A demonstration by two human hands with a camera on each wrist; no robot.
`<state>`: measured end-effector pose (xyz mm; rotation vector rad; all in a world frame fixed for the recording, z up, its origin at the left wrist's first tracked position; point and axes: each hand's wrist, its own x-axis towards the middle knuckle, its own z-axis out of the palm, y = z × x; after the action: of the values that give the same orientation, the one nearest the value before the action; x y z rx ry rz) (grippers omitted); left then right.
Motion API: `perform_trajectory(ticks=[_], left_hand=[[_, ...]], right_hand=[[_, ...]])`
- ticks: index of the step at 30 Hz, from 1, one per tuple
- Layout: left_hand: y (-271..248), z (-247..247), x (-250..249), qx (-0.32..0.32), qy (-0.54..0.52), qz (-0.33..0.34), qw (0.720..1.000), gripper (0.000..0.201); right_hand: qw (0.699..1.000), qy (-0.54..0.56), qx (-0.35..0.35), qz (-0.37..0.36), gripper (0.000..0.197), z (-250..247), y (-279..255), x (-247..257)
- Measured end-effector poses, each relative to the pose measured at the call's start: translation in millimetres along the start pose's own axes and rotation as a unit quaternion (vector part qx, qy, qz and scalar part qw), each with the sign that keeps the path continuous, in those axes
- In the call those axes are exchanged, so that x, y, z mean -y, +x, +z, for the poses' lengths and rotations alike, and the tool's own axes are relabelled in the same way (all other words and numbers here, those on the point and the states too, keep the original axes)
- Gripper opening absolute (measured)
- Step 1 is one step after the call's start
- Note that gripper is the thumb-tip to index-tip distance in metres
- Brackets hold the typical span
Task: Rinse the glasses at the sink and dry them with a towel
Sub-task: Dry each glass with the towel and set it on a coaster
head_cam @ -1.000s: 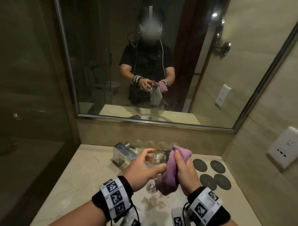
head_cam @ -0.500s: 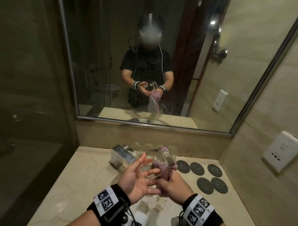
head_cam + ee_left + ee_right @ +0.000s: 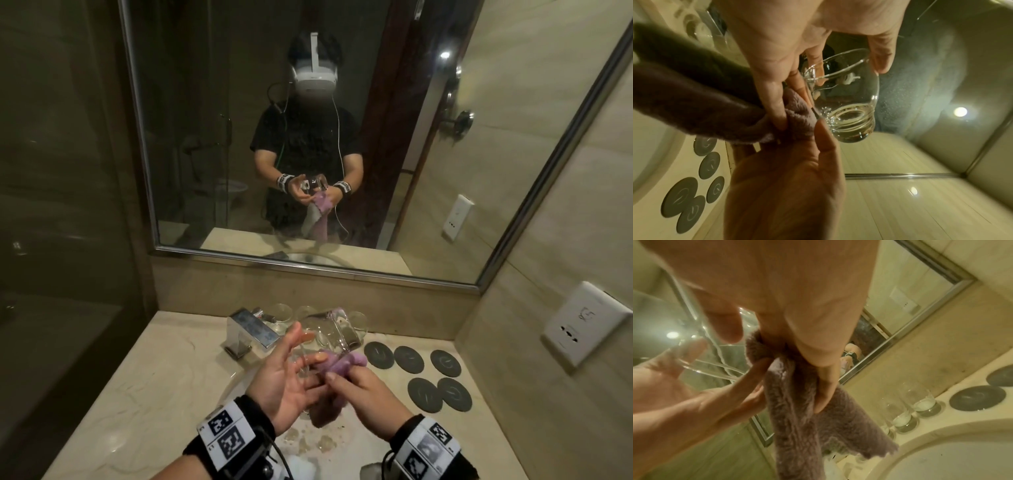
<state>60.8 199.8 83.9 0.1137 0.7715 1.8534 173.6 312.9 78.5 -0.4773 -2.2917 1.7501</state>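
A clear glass is held tilted over the sink, with its base pointing up and away. My left hand holds it near the rim, thumb on one side and spread fingers on the other. The thick base of the glass shows in the left wrist view. My right hand grips a bunched purple towel against the glass's mouth. The rest of the towel hangs below my right hand's fingers. How far the towel reaches into the glass is hidden.
A chrome faucet stands behind the white basin. Several clear glasses line the back wall, two of them near several dark round coasters on the right. A mirror hangs above and a wall socket sits on the right.
My right hand has dropped from above the glass to below its mouth, bunching the towel there. My left hand's fingers have spread out while keeping the glass.
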Motion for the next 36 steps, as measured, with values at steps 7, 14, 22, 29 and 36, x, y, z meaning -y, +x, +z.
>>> perform_trajectory(ticks=[7,14,22,29,36], left_hand=[[4.4,7.2,4.4,0.007,0.045,0.020,0.999,0.060],[10.4,7.0,1.5,-0.007,0.056,0.055,0.997,0.066],[20.2,25.2,13.5,-0.001,0.127,0.055,0.990,0.054],[33.8,26.2,21.5,-0.016,0.164,0.026,0.986,0.060],[54.3,33.9,16.1,-0.062,0.211,0.022,0.975,0.068]], right_hand=[[0.995,0.063,-0.066,0.049,0.012,-20.0,0.1,-15.2],[0.974,-0.010,-0.223,-0.021,0.008,-58.5,-6.5,5.7],[0.991,0.021,-0.132,-0.027,0.054,-58.4,10.9,12.3],[0.978,0.098,-0.181,-0.020,0.043,-66.8,17.1,-12.5],[0.958,0.075,-0.276,0.024,0.050,-107.3,23.9,-37.9]])
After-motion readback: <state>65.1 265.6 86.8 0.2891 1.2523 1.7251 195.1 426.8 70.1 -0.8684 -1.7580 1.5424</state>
